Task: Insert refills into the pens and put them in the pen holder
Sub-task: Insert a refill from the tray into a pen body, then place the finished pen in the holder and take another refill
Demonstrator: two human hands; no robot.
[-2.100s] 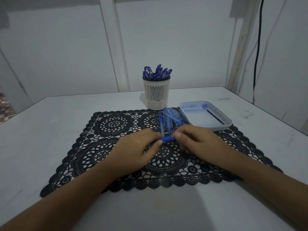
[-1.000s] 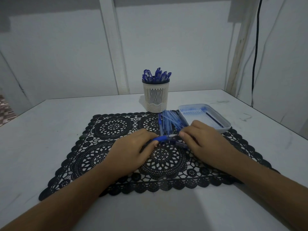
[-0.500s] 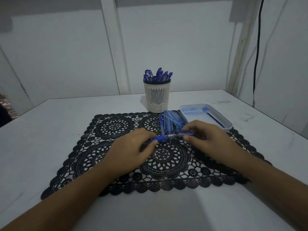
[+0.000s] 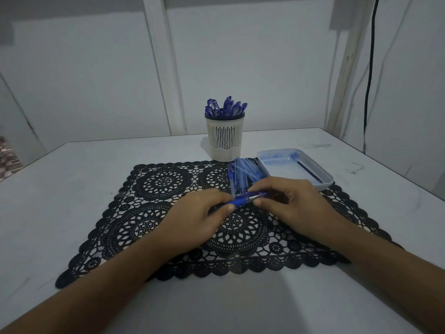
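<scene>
A blue pen (image 4: 245, 199) lies almost level between both hands, just above the black lace mat (image 4: 156, 213). My left hand (image 4: 197, 218) grips its blue lower end with thumb and fingers. My right hand (image 4: 289, 203) pinches the clear upper part. Behind the hands a pile of pale blue pen barrels (image 4: 243, 174) lies on the mat. A white slotted pen holder (image 4: 225, 139) stands further back, filled with several blue pens (image 4: 226, 108).
A shallow pale plastic tray (image 4: 322, 174) sits right of the pile with one dark refill (image 4: 309, 171) in it. The white table (image 4: 72, 165) ends at walls behind and to the right. A black cable (image 4: 369, 68) hangs at the far right.
Both hands have stayed on the mat working the same pen. The right hand went from the pile to the pen's upper part and now pinches it closer to the left hand.
</scene>
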